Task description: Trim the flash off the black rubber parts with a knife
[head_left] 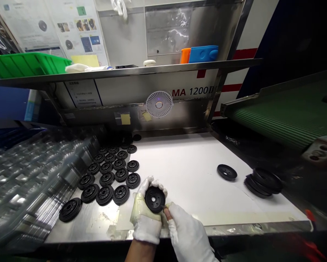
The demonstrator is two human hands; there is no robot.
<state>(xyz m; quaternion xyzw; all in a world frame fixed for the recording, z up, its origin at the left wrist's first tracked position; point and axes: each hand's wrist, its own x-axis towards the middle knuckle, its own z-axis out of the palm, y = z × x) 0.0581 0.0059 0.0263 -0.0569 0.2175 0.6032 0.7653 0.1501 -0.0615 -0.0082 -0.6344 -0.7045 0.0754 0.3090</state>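
Note:
My left hand (145, 218), in a white glove with a yellowish wrap, grips a black round plastic disc (158, 201) with a hole in its middle. The disc is tilted, its hollow face towards me. At the disc's lower right rim is my right hand (189, 231), white-gloved with one bare fingertip showing. Its fingers are pinched together; whatever they hold there is too small to make out. Left of my hands lie several similar black discs (105, 195) in rough rows. A single disc (227, 172) and a small stack of discs (263, 182) rest to the right.
Stacked clear plastic trays (43, 174) fill the left side. A green conveyor belt (283, 109) runs at the right. Behind the white-topped table (185, 163) are a small fan (159, 104) and a metal shelf (163, 71) bearing a green bin (29, 64).

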